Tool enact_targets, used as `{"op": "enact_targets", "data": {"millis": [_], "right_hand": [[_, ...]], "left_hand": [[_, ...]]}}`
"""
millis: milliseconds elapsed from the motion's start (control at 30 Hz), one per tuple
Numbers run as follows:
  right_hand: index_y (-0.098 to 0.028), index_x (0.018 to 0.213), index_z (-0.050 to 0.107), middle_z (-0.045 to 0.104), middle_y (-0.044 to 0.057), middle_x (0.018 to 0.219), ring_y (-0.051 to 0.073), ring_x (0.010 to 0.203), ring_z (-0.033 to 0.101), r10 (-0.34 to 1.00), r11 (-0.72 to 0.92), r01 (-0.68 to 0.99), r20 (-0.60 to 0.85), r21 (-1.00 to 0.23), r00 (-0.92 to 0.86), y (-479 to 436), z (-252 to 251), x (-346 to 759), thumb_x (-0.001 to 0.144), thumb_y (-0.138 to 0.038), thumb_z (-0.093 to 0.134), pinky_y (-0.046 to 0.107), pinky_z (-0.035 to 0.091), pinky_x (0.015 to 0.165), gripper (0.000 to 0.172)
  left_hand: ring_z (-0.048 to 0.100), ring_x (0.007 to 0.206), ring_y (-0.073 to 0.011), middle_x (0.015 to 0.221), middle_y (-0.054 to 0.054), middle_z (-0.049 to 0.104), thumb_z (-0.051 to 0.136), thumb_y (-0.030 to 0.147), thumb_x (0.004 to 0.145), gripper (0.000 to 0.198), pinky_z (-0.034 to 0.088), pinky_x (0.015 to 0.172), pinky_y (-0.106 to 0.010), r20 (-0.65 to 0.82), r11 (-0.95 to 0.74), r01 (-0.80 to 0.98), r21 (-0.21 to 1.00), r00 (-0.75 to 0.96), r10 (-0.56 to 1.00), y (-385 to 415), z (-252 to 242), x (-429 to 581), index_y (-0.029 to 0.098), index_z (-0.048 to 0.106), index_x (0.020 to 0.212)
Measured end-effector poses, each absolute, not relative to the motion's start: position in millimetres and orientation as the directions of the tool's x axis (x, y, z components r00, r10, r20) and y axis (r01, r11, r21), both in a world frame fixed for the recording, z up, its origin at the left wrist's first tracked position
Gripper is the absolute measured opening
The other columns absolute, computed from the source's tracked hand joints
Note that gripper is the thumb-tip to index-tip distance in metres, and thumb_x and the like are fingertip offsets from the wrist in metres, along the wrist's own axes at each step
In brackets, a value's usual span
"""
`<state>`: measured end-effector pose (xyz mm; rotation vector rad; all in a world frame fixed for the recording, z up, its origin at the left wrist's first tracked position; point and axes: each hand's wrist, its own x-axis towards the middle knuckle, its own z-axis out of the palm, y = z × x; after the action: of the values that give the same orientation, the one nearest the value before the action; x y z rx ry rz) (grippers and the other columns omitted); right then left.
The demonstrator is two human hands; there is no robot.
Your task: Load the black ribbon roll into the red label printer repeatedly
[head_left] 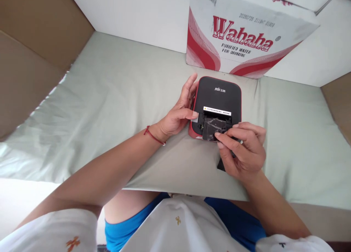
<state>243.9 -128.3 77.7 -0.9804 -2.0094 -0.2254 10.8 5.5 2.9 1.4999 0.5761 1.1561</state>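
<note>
A small black and red printer (219, 98) lies on a pale green cloth-covered table (115, 109). My left hand (179, 111) grips its left side, thumb pressed on the top near a white warning label (216, 110). My right hand (242, 149) is closed in a pinch at the printer's near edge, fingertips on a shiny dark film or flap (214, 128) over the open slot. A black piece (221, 165) pokes out under the right hand; what it is stays hidden.
A white and red Wahaha water carton (241, 36) stands right behind the printer against the white wall. Brown cardboard panels (33, 44) rise at the left and at the far right edge. The table's near edge runs just above my lap.
</note>
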Motion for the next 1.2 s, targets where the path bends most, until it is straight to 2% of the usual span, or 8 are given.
{"op": "enact_targets", "data": {"millis": [333, 533, 633, 800, 900, 1033, 1100, 1200], "right_hand": [[-0.033, 0.141, 0.083, 0.079, 0.005, 0.098, 0.029, 0.105, 0.074, 0.526, 0.727, 0.649, 0.788, -0.222, -0.320, -123, 76, 245, 0.108, -0.022, 0.066, 0.050, 0.062, 0.089, 0.039], [-0.031, 0.136, 0.087, 0.082, 0.005, 0.099, 0.026, 0.098, 0.076, 0.530, 0.758, 0.599, 0.779, -0.259, -0.334, -120, 81, 246, 0.107, -0.020, 0.070, 0.047, 0.063, 0.087, 0.035], [-0.031, 0.134, 0.088, 0.083, 0.004, 0.095, 0.023, 0.089, 0.077, 0.632, 0.737, 0.543, 0.693, -0.402, -0.346, -119, 99, 250, 0.113, -0.026, 0.068, 0.043, 0.063, 0.081, 0.030], [-0.029, 0.139, 0.088, 0.082, 0.000, 0.083, 0.018, 0.071, 0.074, 0.914, 0.362, 0.649, 0.391, -0.670, -0.107, -88, 143, 259, 0.118, -0.044, 0.068, 0.034, 0.059, 0.071, 0.032], [-0.028, 0.121, 0.092, 0.089, 0.003, 0.099, 0.021, 0.081, 0.079, 0.953, 0.297, 0.785, 0.222, -0.543, -0.207, -50, 156, 254, 0.112, -0.038, 0.072, 0.036, 0.061, 0.078, 0.024], [-0.028, 0.126, 0.093, 0.093, 0.007, 0.118, 0.029, 0.102, 0.084, 0.933, 0.319, 0.936, -0.124, -0.150, -0.338, -10, 159, 231, 0.106, -0.025, 0.072, 0.040, 0.057, 0.082, 0.029], [-0.028, 0.128, 0.093, 0.093, 0.009, 0.117, 0.032, 0.100, 0.083, 0.907, 0.349, 0.937, -0.261, 0.031, -0.329, -1, 159, 219, 0.104, -0.026, 0.074, 0.041, 0.051, 0.075, 0.031], [-0.028, 0.128, 0.093, 0.092, 0.010, 0.111, 0.031, 0.092, 0.080, 0.872, 0.382, 0.915, -0.378, 0.128, -0.311, 4, 160, 209, 0.099, -0.026, 0.079, 0.040, 0.047, 0.070, 0.032]], "left_hand": [[0.074, 0.153, -0.0317, 0.169, -0.005, 0.070, 0.086, 0.078, 0.088, 0.111, 0.065, 0.128, -0.059, 0.369, -0.281, -0.258, 0.924, 0.420, 0.829, 8, 5, 11, 0.057, 0.032, 0.183], [0.065, 0.167, -0.0357, 0.187, -0.005, 0.055, 0.091, 0.080, 0.081, 0.118, 0.064, 0.129, -0.061, 0.370, -0.262, -0.287, 0.921, 0.441, 0.818, 11, 3, 10, 0.056, 0.036, 0.182], [0.053, 0.178, -0.0395, 0.196, -0.006, 0.044, 0.097, 0.078, 0.076, 0.122, 0.057, 0.137, -0.064, 0.371, -0.233, -0.328, 0.916, 0.465, 0.804, 13, 0, 13, 0.051, 0.042, 0.181], [0.050, 0.179, -0.0413, 0.199, -0.006, 0.041, 0.097, 0.080, 0.072, 0.123, 0.052, 0.142, -0.066, 0.384, -0.212, -0.382, 0.899, 0.459, 0.801, 17, -7, 20, 0.048, 0.045, 0.178], [0.051, 0.178, -0.0420, 0.198, -0.006, 0.042, 0.098, 0.077, 0.072, 0.124, 0.053, 0.140, -0.066, 0.381, -0.225, -0.362, 0.905, 0.450, 0.807, 19, -10, 21, 0.048, 0.044, 0.180], [0.050, 0.179, -0.0438, 0.196, -0.008, 0.045, 0.100, 0.073, 0.071, 0.123, 0.052, 0.140, -0.067, 0.362, -0.190, -0.379, 0.906, 0.459, 0.812, 20, -13, 21, 0.046, 0.047, 0.178], [0.052, 0.176, -0.0445, 0.193, -0.009, 0.049, 0.101, 0.071, 0.070, 0.122, 0.053, 0.139, -0.067, 0.350, -0.160, -0.395, 0.905, 0.477, 0.806, 20, -14, 21, 0.045, 0.048, 0.177], [0.058, 0.170, -0.0446, 0.190, -0.009, 0.053, 0.101, 0.069, 0.070, 0.121, 0.056, 0.134, -0.068, 0.352, -0.153, -0.402, 0.903, 0.485, 0.800, 21, -16, 23, 0.046, 0.048, 0.177]]}}
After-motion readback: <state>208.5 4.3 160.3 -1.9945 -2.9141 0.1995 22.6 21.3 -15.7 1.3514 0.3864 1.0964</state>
